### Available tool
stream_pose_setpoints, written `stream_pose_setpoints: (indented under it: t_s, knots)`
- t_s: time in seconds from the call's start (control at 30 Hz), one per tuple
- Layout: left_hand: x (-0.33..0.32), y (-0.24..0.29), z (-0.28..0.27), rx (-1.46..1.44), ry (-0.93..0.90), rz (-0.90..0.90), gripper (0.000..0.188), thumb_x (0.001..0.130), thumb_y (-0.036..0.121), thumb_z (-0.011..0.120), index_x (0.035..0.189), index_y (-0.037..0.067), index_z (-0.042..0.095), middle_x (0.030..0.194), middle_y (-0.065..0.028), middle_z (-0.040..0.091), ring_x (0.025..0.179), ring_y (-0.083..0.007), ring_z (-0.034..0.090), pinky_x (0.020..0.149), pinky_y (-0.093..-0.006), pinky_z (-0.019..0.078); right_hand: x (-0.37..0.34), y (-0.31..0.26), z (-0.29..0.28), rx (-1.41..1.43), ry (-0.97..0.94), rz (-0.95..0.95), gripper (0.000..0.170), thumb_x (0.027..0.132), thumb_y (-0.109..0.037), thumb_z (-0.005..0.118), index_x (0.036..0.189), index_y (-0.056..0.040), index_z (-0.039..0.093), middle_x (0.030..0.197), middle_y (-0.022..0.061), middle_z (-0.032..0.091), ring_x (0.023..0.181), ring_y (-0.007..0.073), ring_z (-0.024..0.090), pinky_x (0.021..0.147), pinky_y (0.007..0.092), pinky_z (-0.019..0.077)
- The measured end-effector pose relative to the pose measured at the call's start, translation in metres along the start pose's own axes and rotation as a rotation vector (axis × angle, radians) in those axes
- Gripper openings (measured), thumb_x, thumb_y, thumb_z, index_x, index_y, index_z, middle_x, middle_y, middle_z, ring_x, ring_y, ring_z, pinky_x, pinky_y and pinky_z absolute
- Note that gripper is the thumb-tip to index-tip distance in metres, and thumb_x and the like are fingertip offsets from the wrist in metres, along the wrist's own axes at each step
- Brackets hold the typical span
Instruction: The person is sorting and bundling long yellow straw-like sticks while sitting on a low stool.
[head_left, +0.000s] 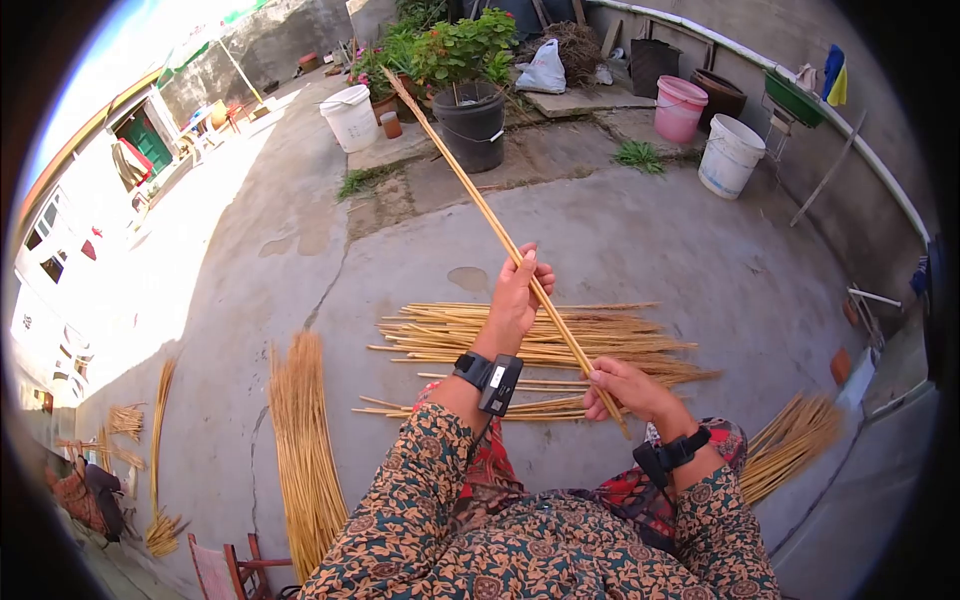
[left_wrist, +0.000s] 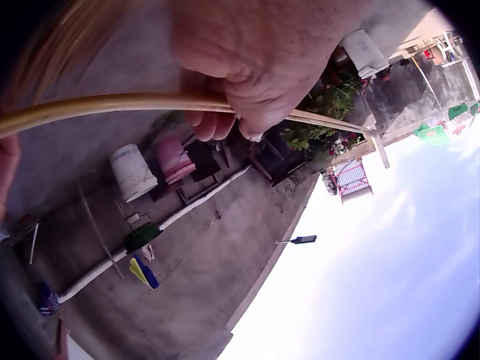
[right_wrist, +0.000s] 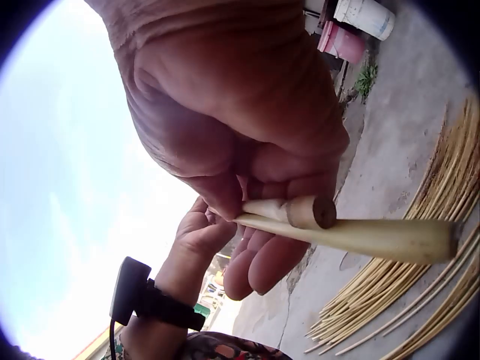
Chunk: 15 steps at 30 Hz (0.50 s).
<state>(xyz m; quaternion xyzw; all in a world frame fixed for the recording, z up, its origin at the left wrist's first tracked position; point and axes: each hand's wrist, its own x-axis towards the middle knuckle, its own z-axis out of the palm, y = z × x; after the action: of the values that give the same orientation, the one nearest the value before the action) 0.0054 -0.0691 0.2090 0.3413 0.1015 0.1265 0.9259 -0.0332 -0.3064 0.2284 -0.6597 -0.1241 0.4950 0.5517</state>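
I see the left hand [head_left: 515, 298] extended ahead, the right hand [head_left: 640, 388] lower and nearer, both pinching slanted straw-coloured stalks [head_left: 563, 325].

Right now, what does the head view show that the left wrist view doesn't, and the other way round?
Only the head view shows the patterned sleeves and the black device on the left wrist. Only the left wrist view shows a dark lamp on a thin arm. Both show the left hand gripping the long stalks, plus the pink bucket and the blue-and-yellow cloth.
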Motion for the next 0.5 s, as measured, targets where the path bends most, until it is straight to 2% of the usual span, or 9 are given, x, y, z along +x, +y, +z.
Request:
stream_pose_setpoints:
  t_s: [0.13,0.2,0.27,0.43,0.5]
  knots:
    - [0.006,-0.003,-0.006,0.129,0.015,0.008,0.027,0.092,0.025,0.06,0.113,0.01,0.055,0.072,-0.0008,0.058,0.062,-0.0115,0.055,0.057,-0.0242,0.0482,0.002,0.002,0.0,-0.019,-0.017,0.003,0.027,0.1,-0.028,0.043,0.11,-0.0036,0.049,0.083,0.0087,0.064,0.071,0.0177,0.066,0.067,0.0295,0.0559]
    - [0.01,-0.006,-0.011,0.155,-0.003,0.026,0.025,0.093,0.029,0.059,0.11,0.011,0.056,0.072,0.0006,0.058,0.061,-0.0098,0.055,0.056,-0.0242,0.0476,0.0,-0.005,0.0,-0.044,-0.046,-0.001,0.025,0.099,-0.028,0.046,0.105,-0.0049,0.05,0.083,0.0085,0.064,0.072,0.0164,0.066,0.067,0.0281,0.0551]
    - [0.006,-0.004,-0.011,0.144,-0.022,0.004,0.028,0.094,0.028,0.057,0.112,0.007,0.056,0.073,-0.0013,0.059,0.063,-0.0113,0.056,0.057,-0.024,0.0479,0.0,-0.003,0.001,-0.027,-0.05,-0.004,0.022,0.098,-0.028,0.048,0.098,-0.0063,0.05,0.081,0.0082,0.065,0.07,0.0144,0.065,0.065,0.0266,0.0546]
    - [0.003,0.007,-0.005,0.063,-0.127,-0.025,0.029,0.095,0.024,0.055,0.111,0.001,0.056,0.079,-0.004,0.062,0.07,-0.0141,0.059,0.06,-0.0257,0.0504,-0.002,-0.004,-0.003,0.039,-0.035,-0.065,0.026,0.097,-0.031,0.049,0.101,-0.0057,0.052,0.082,0.0073,0.065,0.068,0.0124,0.064,0.066,0.026,0.0538]
    - [0.004,0.007,-0.004,0.117,-0.124,-0.031,0.025,0.094,0.023,0.055,0.109,0.003,0.057,0.077,-0.0027,0.061,0.069,-0.014,0.06,0.061,-0.0264,0.0513,-0.005,-0.007,-0.005,0.04,-0.027,-0.087,0.028,0.097,-0.033,0.05,0.101,-0.0051,0.054,0.081,0.0066,0.065,0.068,0.0117,0.064,0.066,0.0259,0.0537]
